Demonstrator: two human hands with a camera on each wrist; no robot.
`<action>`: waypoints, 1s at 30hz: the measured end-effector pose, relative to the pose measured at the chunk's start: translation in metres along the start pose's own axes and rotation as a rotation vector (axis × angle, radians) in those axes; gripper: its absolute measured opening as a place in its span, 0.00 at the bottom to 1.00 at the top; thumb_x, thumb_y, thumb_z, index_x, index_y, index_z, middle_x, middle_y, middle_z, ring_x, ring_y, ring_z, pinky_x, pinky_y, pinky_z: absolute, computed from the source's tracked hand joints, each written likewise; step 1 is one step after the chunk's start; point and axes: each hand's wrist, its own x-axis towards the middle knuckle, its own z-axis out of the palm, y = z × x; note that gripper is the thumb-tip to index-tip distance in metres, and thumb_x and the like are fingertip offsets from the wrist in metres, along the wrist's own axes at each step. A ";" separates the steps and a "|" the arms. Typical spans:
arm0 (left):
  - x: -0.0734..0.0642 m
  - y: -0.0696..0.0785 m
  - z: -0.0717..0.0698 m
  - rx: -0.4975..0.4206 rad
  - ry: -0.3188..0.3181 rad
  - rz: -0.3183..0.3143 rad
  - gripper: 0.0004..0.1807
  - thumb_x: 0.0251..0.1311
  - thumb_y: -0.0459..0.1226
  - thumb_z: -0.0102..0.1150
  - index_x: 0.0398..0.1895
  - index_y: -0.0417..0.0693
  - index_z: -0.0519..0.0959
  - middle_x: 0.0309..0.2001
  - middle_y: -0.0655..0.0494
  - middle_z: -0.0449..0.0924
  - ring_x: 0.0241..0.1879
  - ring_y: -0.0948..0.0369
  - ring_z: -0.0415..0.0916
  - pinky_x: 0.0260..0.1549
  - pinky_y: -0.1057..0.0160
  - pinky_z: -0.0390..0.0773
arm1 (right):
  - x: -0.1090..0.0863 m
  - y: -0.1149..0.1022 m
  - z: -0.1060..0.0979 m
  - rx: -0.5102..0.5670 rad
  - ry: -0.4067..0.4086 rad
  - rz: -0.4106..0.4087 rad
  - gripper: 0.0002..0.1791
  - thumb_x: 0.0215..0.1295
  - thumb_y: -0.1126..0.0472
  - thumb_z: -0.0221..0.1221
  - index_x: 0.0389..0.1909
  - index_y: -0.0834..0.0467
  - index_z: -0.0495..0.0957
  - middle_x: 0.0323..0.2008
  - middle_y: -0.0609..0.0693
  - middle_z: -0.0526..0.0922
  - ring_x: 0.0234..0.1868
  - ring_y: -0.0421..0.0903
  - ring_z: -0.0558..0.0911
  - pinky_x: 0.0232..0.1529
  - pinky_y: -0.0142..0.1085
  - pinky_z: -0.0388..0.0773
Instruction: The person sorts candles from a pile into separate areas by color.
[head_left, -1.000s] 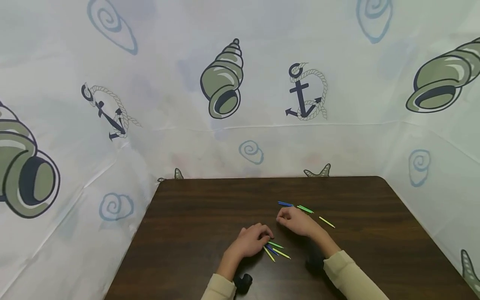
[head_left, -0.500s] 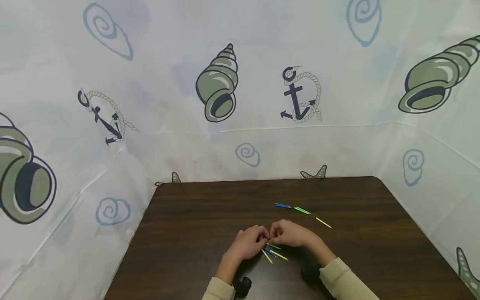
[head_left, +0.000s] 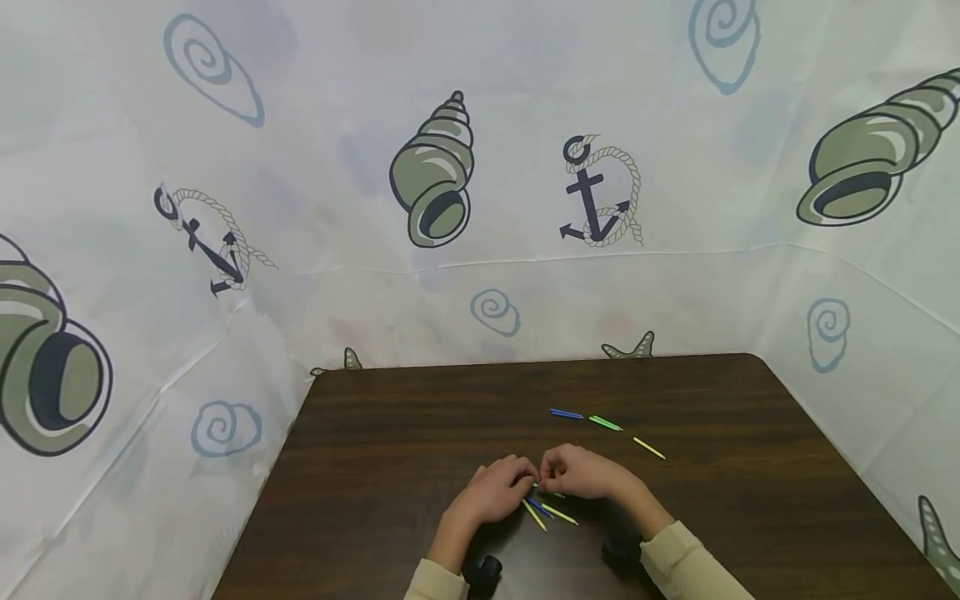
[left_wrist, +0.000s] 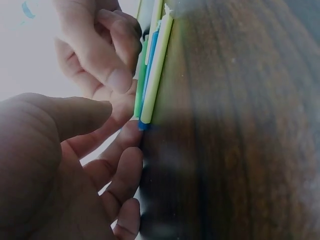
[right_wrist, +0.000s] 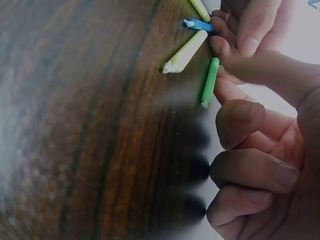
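Several thin candles with whitish tips lie fanned out under both hands. Among them are a yellow candle (head_left: 560, 514), a blue candle (right_wrist: 198, 24) and a green candle (right_wrist: 210, 82). My left hand (head_left: 489, 492) rests at their near ends, thumb straight and fingers loosely bent. Close against it, my right hand (head_left: 581, 472) has its thumb and forefinger at the green candle, covering part of it in the head view. In the right wrist view its other fingers curl over the table. Whether the right fingertips pinch a candle is hidden.
Farther back on the brown table (head_left: 420, 433) lie a blue pair of candles (head_left: 566, 413), a green pair (head_left: 605, 423) and a single yellow one (head_left: 649, 448). A white printed curtain (head_left: 337, 308) hangs around the table's sides.
My right hand has moved from beside the far candles down and left to the fanned ones, meeting the left hand. The left hand stays at the fan; the head view has shifted slightly.
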 end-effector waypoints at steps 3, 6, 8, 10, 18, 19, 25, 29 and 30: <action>0.001 -0.001 0.002 -0.011 -0.007 -0.007 0.11 0.81 0.49 0.54 0.52 0.65 0.86 0.47 0.68 0.82 0.52 0.60 0.80 0.64 0.29 0.68 | -0.001 0.002 0.001 0.012 -0.012 0.012 0.05 0.73 0.58 0.68 0.36 0.52 0.84 0.23 0.41 0.78 0.20 0.35 0.71 0.25 0.29 0.68; 0.001 -0.002 0.003 -0.005 -0.007 0.006 0.11 0.81 0.48 0.54 0.51 0.65 0.86 0.47 0.68 0.82 0.51 0.61 0.80 0.61 0.32 0.70 | -0.002 0.003 0.002 0.004 -0.011 0.014 0.05 0.72 0.60 0.68 0.35 0.53 0.83 0.23 0.40 0.77 0.20 0.34 0.71 0.25 0.29 0.67; 0.001 -0.001 0.003 -0.005 -0.003 0.015 0.11 0.82 0.46 0.53 0.51 0.64 0.86 0.47 0.68 0.82 0.51 0.61 0.80 0.59 0.35 0.71 | -0.003 0.003 0.002 -0.002 -0.009 0.016 0.04 0.72 0.61 0.68 0.35 0.53 0.83 0.23 0.39 0.77 0.21 0.34 0.71 0.25 0.28 0.67; -0.001 0.002 0.001 -0.003 0.005 0.027 0.11 0.82 0.44 0.52 0.50 0.64 0.87 0.47 0.67 0.83 0.52 0.61 0.80 0.57 0.38 0.72 | -0.003 0.003 0.002 -0.001 -0.007 0.018 0.04 0.71 0.62 0.67 0.34 0.53 0.84 0.23 0.40 0.77 0.21 0.35 0.70 0.25 0.29 0.68; -0.003 0.005 -0.007 0.002 0.001 0.037 0.11 0.82 0.44 0.52 0.49 0.63 0.86 0.47 0.69 0.83 0.50 0.63 0.80 0.53 0.46 0.71 | -0.004 0.001 0.001 0.004 -0.012 0.022 0.05 0.72 0.64 0.65 0.34 0.54 0.85 0.24 0.40 0.79 0.21 0.35 0.69 0.26 0.28 0.68; -0.001 0.004 -0.006 -0.003 -0.003 0.039 0.11 0.82 0.44 0.52 0.49 0.64 0.86 0.47 0.69 0.83 0.50 0.63 0.80 0.53 0.46 0.71 | -0.005 0.001 0.000 0.002 -0.012 0.019 0.05 0.72 0.64 0.65 0.34 0.54 0.85 0.25 0.40 0.79 0.21 0.35 0.69 0.26 0.29 0.68; 0.000 -0.001 -0.004 -0.031 -0.026 0.035 0.09 0.81 0.47 0.55 0.49 0.66 0.86 0.45 0.70 0.81 0.43 0.67 0.76 0.47 0.52 0.67 | -0.011 0.000 -0.005 -0.003 -0.021 0.025 0.07 0.72 0.66 0.65 0.32 0.55 0.86 0.25 0.41 0.82 0.22 0.35 0.71 0.27 0.29 0.69; -0.004 0.006 -0.008 -0.049 -0.043 0.039 0.07 0.79 0.47 0.59 0.50 0.63 0.86 0.39 0.70 0.77 0.37 0.69 0.71 0.45 0.55 0.62 | -0.015 0.000 -0.010 0.002 -0.031 0.023 0.07 0.73 0.65 0.65 0.32 0.56 0.87 0.26 0.42 0.84 0.22 0.35 0.71 0.27 0.29 0.70; -0.006 0.009 -0.010 -0.049 -0.045 0.046 0.07 0.78 0.47 0.61 0.50 0.62 0.86 0.38 0.69 0.76 0.36 0.68 0.70 0.44 0.55 0.62 | -0.016 0.000 -0.012 0.004 -0.033 0.024 0.07 0.73 0.65 0.65 0.33 0.56 0.87 0.26 0.42 0.84 0.22 0.34 0.71 0.27 0.29 0.70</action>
